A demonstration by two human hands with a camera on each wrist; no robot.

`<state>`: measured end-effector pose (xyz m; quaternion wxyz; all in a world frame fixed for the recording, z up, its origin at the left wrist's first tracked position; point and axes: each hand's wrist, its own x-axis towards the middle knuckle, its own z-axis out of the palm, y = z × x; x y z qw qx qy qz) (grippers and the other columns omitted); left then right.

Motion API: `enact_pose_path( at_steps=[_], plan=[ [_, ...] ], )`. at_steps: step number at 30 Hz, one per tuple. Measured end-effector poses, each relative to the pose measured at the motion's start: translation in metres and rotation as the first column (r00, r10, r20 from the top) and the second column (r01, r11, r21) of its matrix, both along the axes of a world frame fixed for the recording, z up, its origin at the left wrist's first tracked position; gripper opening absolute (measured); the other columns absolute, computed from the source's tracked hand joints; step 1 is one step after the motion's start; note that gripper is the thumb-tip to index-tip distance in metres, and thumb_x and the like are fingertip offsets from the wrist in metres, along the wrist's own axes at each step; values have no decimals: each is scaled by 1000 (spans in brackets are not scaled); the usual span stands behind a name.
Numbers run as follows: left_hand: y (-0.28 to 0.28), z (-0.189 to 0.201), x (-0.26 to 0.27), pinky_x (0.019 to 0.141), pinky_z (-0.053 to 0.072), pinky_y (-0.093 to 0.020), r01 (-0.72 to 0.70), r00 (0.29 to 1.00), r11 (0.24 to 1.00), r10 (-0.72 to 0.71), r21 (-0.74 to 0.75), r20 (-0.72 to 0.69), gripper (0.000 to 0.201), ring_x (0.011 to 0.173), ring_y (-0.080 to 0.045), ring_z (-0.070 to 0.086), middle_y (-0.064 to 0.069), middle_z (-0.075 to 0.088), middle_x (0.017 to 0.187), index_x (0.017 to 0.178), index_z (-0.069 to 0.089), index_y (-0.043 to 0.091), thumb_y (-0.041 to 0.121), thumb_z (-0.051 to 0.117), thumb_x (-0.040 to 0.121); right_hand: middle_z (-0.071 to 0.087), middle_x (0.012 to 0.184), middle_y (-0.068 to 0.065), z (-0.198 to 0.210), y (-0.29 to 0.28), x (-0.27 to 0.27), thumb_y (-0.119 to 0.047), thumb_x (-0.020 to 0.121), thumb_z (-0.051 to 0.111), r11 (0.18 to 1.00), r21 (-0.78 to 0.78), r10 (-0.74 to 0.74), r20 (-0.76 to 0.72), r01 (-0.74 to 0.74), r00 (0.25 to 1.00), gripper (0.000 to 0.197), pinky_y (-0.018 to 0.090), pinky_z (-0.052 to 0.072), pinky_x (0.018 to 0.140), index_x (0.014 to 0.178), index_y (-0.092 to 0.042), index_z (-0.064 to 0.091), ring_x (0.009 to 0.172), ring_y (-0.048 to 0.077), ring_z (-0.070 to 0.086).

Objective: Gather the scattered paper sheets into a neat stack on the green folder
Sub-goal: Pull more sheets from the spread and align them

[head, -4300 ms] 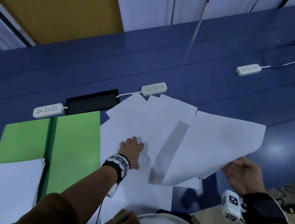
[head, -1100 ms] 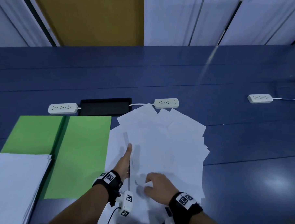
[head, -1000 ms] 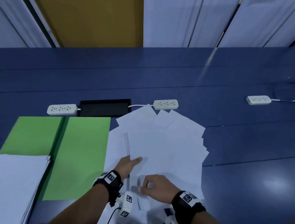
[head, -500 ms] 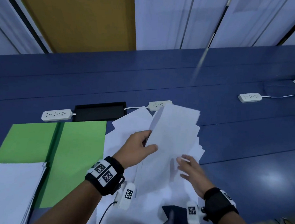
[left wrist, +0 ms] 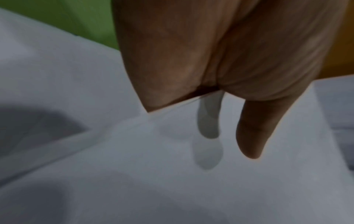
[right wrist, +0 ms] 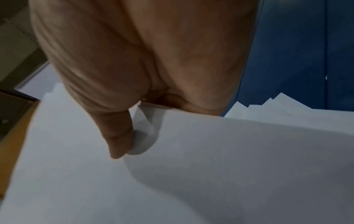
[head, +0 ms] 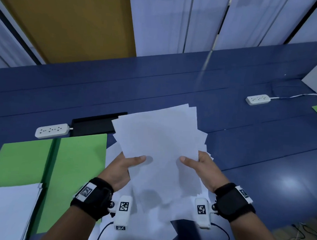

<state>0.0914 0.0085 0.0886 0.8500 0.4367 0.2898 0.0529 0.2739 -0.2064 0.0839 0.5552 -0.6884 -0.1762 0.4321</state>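
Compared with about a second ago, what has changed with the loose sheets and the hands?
The paper sheets, then fanned flat on the table, are now lifted as a bundle; the left hand and right hand grip its sides. The green folder and its finished stack are unchanged.

Matt paper sheets, glossy table

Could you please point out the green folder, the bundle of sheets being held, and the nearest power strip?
green folder (head: pixel 79 163): head view, bare right-hand panel.
bundle of sheets (head: pixel 158 136): head view, middle of the top sheet.
power strip (head: pixel 51 133): head view, its socket face, beyond the folder.
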Motion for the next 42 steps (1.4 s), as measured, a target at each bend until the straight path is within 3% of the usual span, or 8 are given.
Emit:
enact_pose_path(
  at_steps=[5, 8, 10, 22, 27, 34, 38, 42],
  plan=[
    [0, 10, 7, 101, 54, -45, -12, 1000, 969, 7, 245, 22, 40, 119, -30, 70, -11, 73, 127, 126, 70, 15, 11, 78, 88, 79, 117, -7, 23, 8, -13, -26, 97, 75, 994, 64, -92, -1, 92, 996, 27, 32, 54, 103, 123, -20, 72, 114, 11, 73],
    [-7, 14, 12, 105, 53, -52, -25, 999, 912, 42, 409, -33, 26, 112, -25, 73, -5, 77, 117, 115, 75, 20, 19, 80, 90, 77, 95, -18, 18, 17, -25, -49, 89, 82, 984, -1, -180, 38, 180, 983, 41, 16, 52, 78, 113, -19, 67, 98, 3, 73],
    [-12, 18, 13, 103, 55, -51, -34, 996, 880, 70, 474, -58, 15, 107, -22, 75, -2, 79, 111, 105, 79, 26, 21, 78, 91, 78, 102, -10, 12, 20, -28, -59, 82, 84, 972, -5, -235, 55, 236, 970, 56, 23, 53, 81, 118, -19, 67, 103, 13, 73],
    [-4, 32, 5, 96, 56, -50, -7, 1000, 800, 11, 600, -4, 15, 104, -26, 75, -5, 79, 110, 110, 78, 15, 20, 69, 98, 80, 115, 4, 38, 12, -23, -20, 100, 72, 973, 153, -191, 94, 175, 977, 16, 57, 54, 106, 114, -17, 80, 112, 24, 75],
    [-13, 52, 2, 78, 55, -44, -94, 995, 718, 43, 690, 92, 18, 90, -36, 71, -16, 75, 98, 101, 78, 11, 24, 65, 102, 80, 115, 3, 65, 11, -25, -19, 103, 67, 960, 249, -172, 157, 130, 973, 17, 48, 56, 102, 114, -16, 80, 113, 25, 74],
    [-17, 30, 2, 86, 58, -42, -75, 995, 744, 96, 664, 5, 12, 98, -25, 75, -3, 79, 103, 107, 78, 14, 19, 70, 99, 74, 101, 28, 23, 17, -27, -39, 94, 79, 983, 152, -129, 155, 106, 979, 35, 41, 52, 82, 103, -5, 74, 94, 49, 70],
    [-25, 11, -6, 83, 59, -32, -19, 990, 752, 109, 659, -95, 14, 95, -19, 76, 0, 80, 99, 106, 78, 14, 9, 66, 100, 56, 70, -1, -4, 10, -28, -30, 94, 77, 987, 78, -149, 130, 139, 980, 26, 28, 43, 65, 79, -9, 72, 67, 15, 50],
    [-26, 0, -9, 86, 59, -30, 15, 978, 759, 123, 651, -166, 20, 97, -14, 76, 5, 80, 101, 105, 77, 21, 6, 65, 98, 46, 74, 10, -28, 3, -23, -62, 77, 83, 982, 28, -187, 158, 185, 969, 84, 41, 37, 64, 93, 15, 54, 68, 26, 42]
  ],
)
